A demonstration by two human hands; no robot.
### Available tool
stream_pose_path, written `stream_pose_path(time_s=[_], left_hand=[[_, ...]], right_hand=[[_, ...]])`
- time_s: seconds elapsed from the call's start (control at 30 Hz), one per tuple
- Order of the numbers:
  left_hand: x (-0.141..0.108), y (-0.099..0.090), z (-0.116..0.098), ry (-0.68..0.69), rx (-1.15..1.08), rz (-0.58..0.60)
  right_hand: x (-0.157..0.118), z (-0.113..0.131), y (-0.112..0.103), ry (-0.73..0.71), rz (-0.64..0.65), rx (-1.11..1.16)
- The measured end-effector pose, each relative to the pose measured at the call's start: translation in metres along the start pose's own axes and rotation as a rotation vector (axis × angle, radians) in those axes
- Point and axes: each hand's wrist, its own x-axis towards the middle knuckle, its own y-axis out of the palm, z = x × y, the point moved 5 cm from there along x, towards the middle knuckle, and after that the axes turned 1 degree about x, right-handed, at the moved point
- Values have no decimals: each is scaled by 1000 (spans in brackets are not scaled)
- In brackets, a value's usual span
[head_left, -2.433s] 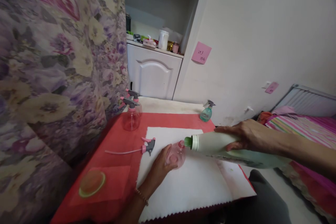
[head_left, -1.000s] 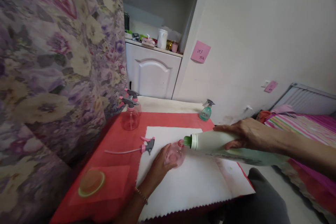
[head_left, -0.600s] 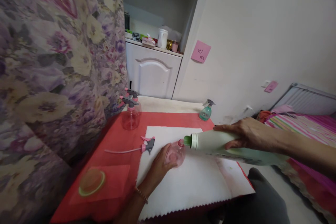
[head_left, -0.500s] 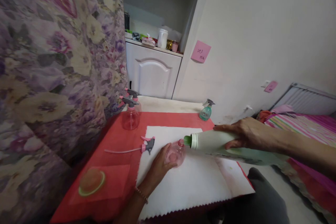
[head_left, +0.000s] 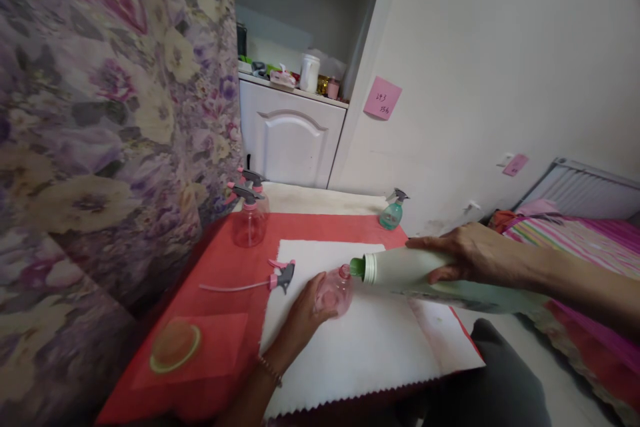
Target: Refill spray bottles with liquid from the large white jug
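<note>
My left hand (head_left: 306, 307) is closed round a clear pink bottle (head_left: 338, 293) without a sprayer head, over the white cloth (head_left: 360, 353). From the right, my right hand (head_left: 460, 255) grips a large pale green bottle (head_left: 415, 273), tilted nearly flat. Its green spout meets or almost meets the pink bottle's neck; whether liquid flows cannot be made out. Left of my left hand lies a grey and pink sprayer head (head_left: 283, 277) with its long tube. Two pink spray bottles (head_left: 249, 227) stand at the table's back left, and a green spray bottle (head_left: 392, 215) at the back right.
The red table cover (head_left: 220, 267) bears a round orange shape with a pale green rim (head_left: 175, 347) at the left. A floral curtain (head_left: 115, 147) hangs along the left side. Behind are a white cabinet (head_left: 293, 137) and a wall; a bed (head_left: 575, 240) stands at the right.
</note>
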Motion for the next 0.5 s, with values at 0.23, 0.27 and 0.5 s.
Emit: stream_pose_path(time_s=[0.23, 0.27, 0.5], left_hand=[[-1, 0, -1, 10, 22, 14], [-1, 0, -2, 11, 14, 13], [-1, -1, -1, 5, 25, -9]], right_hand=[[0, 1, -2, 7, 6, -14], [0, 2, -2, 13, 14, -14], [1, 3, -4, 45, 41, -7]])
